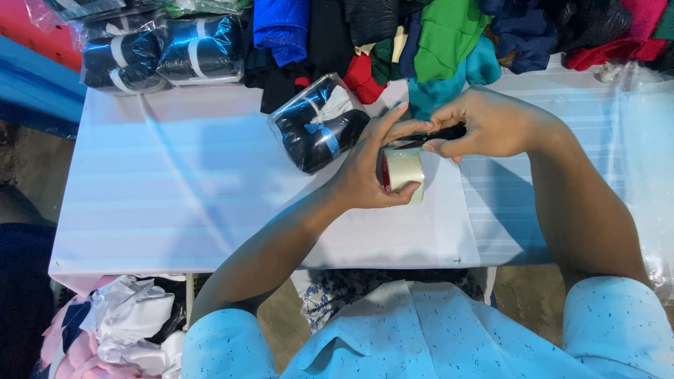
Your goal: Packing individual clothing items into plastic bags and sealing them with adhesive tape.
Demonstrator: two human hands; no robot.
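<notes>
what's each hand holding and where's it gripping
The left hand grips a roll of clear tape around its outer rim. The right hand pinches a thin dark tool at one end; what it is cannot be told.

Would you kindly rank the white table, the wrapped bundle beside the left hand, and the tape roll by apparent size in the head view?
1. White table
2. Wrapped bundle
3. Tape roll, partly hidden by the left hand

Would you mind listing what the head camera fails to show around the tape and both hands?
- Dark tool in the right hand: the fingers cover it, so its kind is unclear.
- Roll of tape: partly wrapped by the left hand; its free end is hidden.
- Bagged dark garment: glare off the plastic blurs it.
</notes>
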